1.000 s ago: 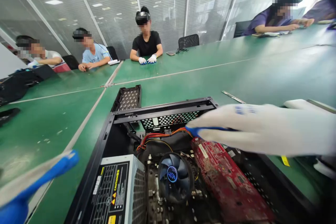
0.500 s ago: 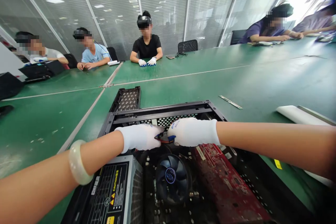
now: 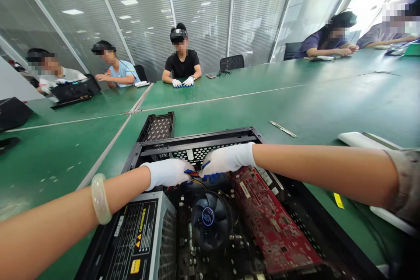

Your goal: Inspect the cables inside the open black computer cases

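Both hands wear white gloves with blue palms and meet over the far part of an open computer case (image 3: 197,141). My left hand (image 3: 172,171) pinches a bundle of red, orange and black wires (image 3: 194,174). Close beside it on the right, my right hand (image 3: 223,160) has its fingertips closed on the same wires; some of its fingers are hidden. Below the hands sits a dark cooling fan (image 3: 208,218) with a round blue badge. A red circuit card (image 3: 272,223) lies to its right, and a labelled power supply (image 3: 139,238) to its left.
Beyond the case on the green table (image 3: 229,109) lies a perforated black panel (image 3: 159,127). A thin strip like a memory stick (image 3: 282,129), a white object (image 3: 352,139) and a yellow tag (image 3: 338,200) are on the right. Several people sit around the far side.
Both hands have shifted slightly left in view, still at the wires, and more of my right glove's blue palm shows. The view has moved a little. At far left, a person has tilted a black box.
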The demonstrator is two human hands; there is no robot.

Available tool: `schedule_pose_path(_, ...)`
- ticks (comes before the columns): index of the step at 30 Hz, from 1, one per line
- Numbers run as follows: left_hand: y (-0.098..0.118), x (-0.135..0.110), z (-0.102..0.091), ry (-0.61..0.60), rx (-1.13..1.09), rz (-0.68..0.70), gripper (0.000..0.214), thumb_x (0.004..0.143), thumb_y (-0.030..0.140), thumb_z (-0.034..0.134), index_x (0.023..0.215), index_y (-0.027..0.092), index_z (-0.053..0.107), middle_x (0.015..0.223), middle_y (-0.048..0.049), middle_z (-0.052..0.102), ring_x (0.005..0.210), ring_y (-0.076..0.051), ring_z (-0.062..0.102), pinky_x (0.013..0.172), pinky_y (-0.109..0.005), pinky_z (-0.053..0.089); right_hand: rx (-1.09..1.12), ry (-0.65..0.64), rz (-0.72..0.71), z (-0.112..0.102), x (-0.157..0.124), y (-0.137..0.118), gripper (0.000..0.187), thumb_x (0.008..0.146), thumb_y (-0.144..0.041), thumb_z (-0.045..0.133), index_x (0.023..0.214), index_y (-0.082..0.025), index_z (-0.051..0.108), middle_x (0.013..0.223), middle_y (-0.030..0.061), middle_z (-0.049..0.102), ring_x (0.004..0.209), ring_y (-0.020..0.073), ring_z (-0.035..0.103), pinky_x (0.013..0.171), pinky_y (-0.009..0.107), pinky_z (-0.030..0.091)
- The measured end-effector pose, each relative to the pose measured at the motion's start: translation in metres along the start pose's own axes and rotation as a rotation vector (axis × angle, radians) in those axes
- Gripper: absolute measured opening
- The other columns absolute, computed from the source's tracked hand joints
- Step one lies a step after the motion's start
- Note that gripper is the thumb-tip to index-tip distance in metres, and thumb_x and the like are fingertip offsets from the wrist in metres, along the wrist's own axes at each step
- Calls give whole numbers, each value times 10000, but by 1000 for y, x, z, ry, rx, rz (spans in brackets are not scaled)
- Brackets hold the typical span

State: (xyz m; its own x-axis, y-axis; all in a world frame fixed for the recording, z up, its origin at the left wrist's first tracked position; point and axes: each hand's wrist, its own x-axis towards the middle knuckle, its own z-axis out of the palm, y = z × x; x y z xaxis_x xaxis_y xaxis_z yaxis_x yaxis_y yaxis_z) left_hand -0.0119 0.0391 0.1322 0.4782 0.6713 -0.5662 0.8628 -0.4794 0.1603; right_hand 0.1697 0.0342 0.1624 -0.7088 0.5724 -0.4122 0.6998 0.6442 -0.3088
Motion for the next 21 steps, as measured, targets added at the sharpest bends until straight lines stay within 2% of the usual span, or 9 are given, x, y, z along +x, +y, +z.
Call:
schedule_pose_path(3,-3,1,-1,-5,-18,3,330,790,257,493,1038,204,704,933,-42,737,711,-181,636,622,-241,466,-279,29,3,10,-2,-14,249,894,-281,551,976,-135,736,951,156,736,863,301,695,721,412,523)
schedule_pose_path(5,-5,2,-3,-12,-38,6,346,783,290,511,1058,205,703,928,-38,738,699,-176,621,601,-237,452,-531,27,-75,17,-1,-22,204,876,-152,541,946,-116,729,921,167,734,844,310,705,698,420,525)
schedule_pose_path(7,-8,2,-5,-17,-59,6,361,780,326,519,1071,210,700,915,-29,736,699,-170,611,595,-231,444,-688,41,-134,20,0,-27,238,866,-61,502,950,-102,721,930,165,735,839,296,712,691,403,527)
schedule_pose_path(9,-10,3,-5,-17,-76,-4,371,773,347,519,1069,211,698,893,-23,732,688,-166,603,583,-228,438,-663,68,-69,19,0,-27,241,880,-75,502,998,-97,711,966,168,732,860,294,712,688,395,529)
schedule_pose_path(12,-12,4,-4,-11,-86,-14,367,757,370,528,1037,208,701,857,-17,726,652,-160,586,560,-228,425,-408,104,90,9,-3,-20,243,911,-251,554,1063,-133,702,987,139,732,839,267,704,669,359,525)
schedule_pose_path(15,-14,4,-3,2,-92,-2,348,757,376,522,990,192,705,848,-23,723,644,-160,582,555,-231,421,-212,85,78,-1,-4,-13,324,955,-413,482,1023,-206,722,937,46,741,726,188,681,640,291,513)
schedule_pose_path(17,-14,3,-3,8,-97,5,355,769,385,507,984,183,704,857,-29,726,659,-165,587,566,-234,428,-230,61,64,0,-2,-12,359,980,-406,421,1004,-218,726,895,22,743,670,162,669,620,274,509)
schedule_pose_path(21,-15,3,-2,7,-103,26,363,775,389,524,1023,194,702,949,-32,737,743,-176,605,651,-236,459,-428,70,15,13,1,-23,205,894,-150,519,911,-133,722,885,126,743,778,246,699,698,366,511)
